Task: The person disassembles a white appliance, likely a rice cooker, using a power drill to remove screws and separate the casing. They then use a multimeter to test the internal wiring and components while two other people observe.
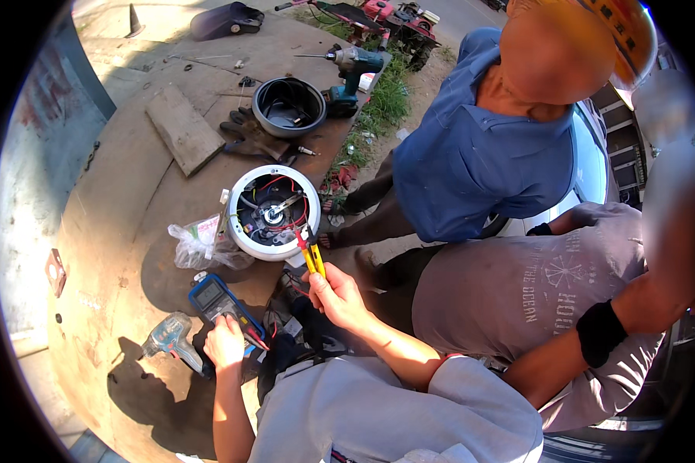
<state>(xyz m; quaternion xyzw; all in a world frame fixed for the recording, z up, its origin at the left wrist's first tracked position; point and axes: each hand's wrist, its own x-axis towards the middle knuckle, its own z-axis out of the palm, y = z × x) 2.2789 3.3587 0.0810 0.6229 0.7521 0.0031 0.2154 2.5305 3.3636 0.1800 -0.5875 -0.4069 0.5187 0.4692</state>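
Observation:
My right hand (337,299) is closed around a pair of yellow test probes (310,258), one red and one dark toward the tip. They reach the near right edge of a round white-rimmed housing (237,224), which has red wires and a metal centre inside. A blue multimeter (208,294) lies on the table to the left of that hand. My left hand (225,342), fingers curled, is on the dial area of the meter. Red leads show by the meter and near my right wrist. The exact probe contact is too small to tell.
A cordless drill (171,337) lies left of my left hand. A plastic bag (198,245) touches the housing. Beyond are gloves (256,136), a dark bowl (289,107), a wooden board (181,127) and another drill (353,68). Two people stand close at right, one in blue (486,147).

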